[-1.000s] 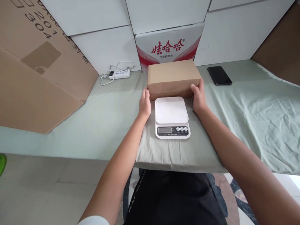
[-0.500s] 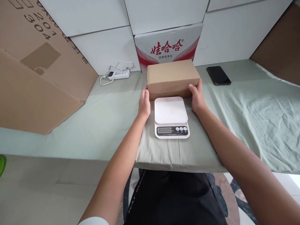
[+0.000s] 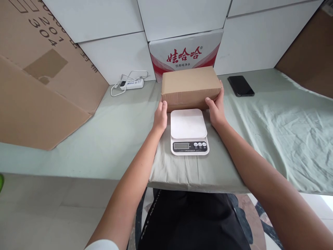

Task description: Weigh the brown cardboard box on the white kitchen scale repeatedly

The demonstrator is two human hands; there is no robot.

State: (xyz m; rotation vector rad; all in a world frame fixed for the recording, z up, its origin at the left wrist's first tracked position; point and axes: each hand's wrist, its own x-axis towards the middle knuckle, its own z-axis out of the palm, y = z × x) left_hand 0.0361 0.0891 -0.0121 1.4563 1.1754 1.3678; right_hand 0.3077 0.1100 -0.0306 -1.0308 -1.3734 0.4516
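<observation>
A plain brown cardboard box (image 3: 190, 86) sits just behind a white digital kitchen scale (image 3: 189, 130) on the pale green cloth (image 3: 273, 128). My left hand (image 3: 160, 117) presses against the box's lower left corner. My right hand (image 3: 215, 109) grips its lower right corner, thumb on the front face. The box's near edge seems slightly raised above the cloth, close to the scale's blank platform. The scale's display and buttons face me.
A black phone (image 3: 240, 85) lies to the right of the box. A white power strip with cable (image 3: 131, 83) lies at the back left. A large flat cardboard sheet (image 3: 44, 76) leans at the left. White cartons and a red-printed water carton (image 3: 185, 55) line the back.
Both hands have tightened on the box's lower corners; the right hand has slid further round its front. The box has shifted slightly toward the scale and its near edge seems lifted.
</observation>
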